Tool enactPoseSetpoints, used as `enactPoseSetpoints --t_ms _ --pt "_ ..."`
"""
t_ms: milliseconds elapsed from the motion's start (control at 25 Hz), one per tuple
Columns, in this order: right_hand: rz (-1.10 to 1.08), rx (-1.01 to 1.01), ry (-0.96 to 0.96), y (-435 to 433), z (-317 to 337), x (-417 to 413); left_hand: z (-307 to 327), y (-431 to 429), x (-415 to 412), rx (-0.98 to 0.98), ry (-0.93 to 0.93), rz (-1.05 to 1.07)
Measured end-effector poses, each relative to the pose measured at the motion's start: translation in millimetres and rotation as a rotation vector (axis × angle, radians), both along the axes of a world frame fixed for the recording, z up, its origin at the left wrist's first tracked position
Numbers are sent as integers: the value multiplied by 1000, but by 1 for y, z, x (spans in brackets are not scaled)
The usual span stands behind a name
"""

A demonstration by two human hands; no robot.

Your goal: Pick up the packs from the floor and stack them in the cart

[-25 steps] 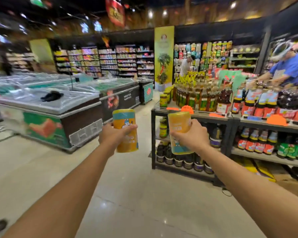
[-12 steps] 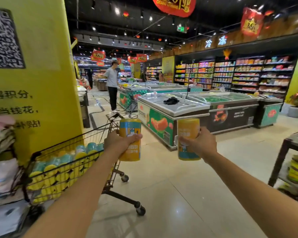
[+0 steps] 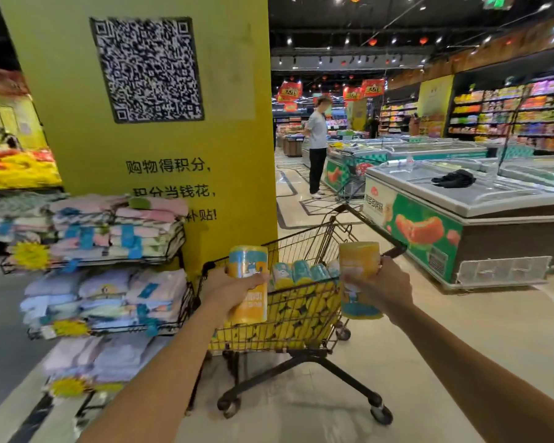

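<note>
My left hand (image 3: pixel 229 290) grips a yellow and teal cylindrical pack (image 3: pixel 248 284) upright, in front of the cart's left side. My right hand (image 3: pixel 379 284) grips a second yellow pack (image 3: pixel 359 276) at the same height, just right of the cart's basket. The wire shopping cart (image 3: pixel 301 318) stands straight ahead between my arms, filled with several similar yellow and teal packs (image 3: pixel 301 273) stacked in rows. Its black handle (image 3: pixel 378 231) points away to the right.
A yellow pillar (image 3: pixel 160 123) with a QR code rises behind the cart. A wire rack of folded towels (image 3: pixel 109 266) stands at the left. Chest freezers (image 3: pixel 461 219) line the right side. A person (image 3: pixel 317 145) stands in the aisle beyond.
My view has swung left, bringing the cart from the left edge to the centre between my hands. Both hands still hold their packs and are now close to the cart.
</note>
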State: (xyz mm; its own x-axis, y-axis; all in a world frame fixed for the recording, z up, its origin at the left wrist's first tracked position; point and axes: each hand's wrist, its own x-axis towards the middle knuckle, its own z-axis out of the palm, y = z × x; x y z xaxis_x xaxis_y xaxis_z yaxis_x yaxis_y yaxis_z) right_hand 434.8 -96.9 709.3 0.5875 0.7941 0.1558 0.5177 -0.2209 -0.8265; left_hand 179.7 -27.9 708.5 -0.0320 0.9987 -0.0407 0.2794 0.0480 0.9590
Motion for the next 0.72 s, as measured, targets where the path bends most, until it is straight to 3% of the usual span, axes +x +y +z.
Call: enactPoseSetpoints --t_ms 480,720 --pt "205 -46 -48 293 -31 -43 -35 268 -36 -66 63 163" --pt "257 -117 -19 397 -56 -63 -52 365 -59 -116 76 179"
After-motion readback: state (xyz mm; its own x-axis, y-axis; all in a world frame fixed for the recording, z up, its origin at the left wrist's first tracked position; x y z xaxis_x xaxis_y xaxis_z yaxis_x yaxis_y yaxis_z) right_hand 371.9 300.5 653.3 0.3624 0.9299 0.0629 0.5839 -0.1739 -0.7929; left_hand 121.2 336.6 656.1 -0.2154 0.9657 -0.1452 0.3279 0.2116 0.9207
